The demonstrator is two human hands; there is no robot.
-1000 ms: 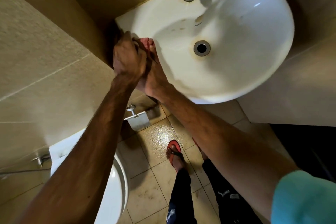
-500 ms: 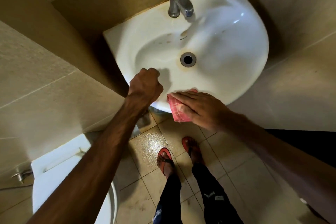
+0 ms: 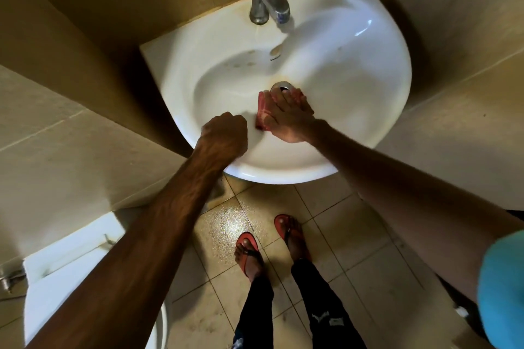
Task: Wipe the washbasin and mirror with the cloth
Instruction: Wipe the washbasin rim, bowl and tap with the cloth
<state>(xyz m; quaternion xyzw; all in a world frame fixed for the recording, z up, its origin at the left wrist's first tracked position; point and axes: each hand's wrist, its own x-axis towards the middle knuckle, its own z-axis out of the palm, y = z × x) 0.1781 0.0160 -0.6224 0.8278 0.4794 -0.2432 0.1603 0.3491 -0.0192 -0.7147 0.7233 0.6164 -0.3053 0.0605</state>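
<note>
The white washbasin [image 3: 357, 76] hangs in a wall corner, seen from above. Inside the bowl, just in front of the metal drain [image 3: 281, 86], my right hand [image 3: 287, 119] presses a red cloth [image 3: 262, 112] flat against the basin with straight fingers. Most of the cloth is hidden under the hand. My left hand [image 3: 225, 134] is curled into a fist at the front left of the bowl, beside the cloth, and I see nothing in it. No mirror is in view.
A chrome faucet [image 3: 268, 0] stands at the basin's back edge. Beige tiled walls close in on both sides. A white toilet [image 3: 71, 278] sits at lower left. My feet in red sandals [image 3: 249, 249] stand on the tiled floor below the basin.
My right hand has carried the cloth from the basin's front rim up into the bowl, next to the drain. My left fist has stayed at the front left rim.
</note>
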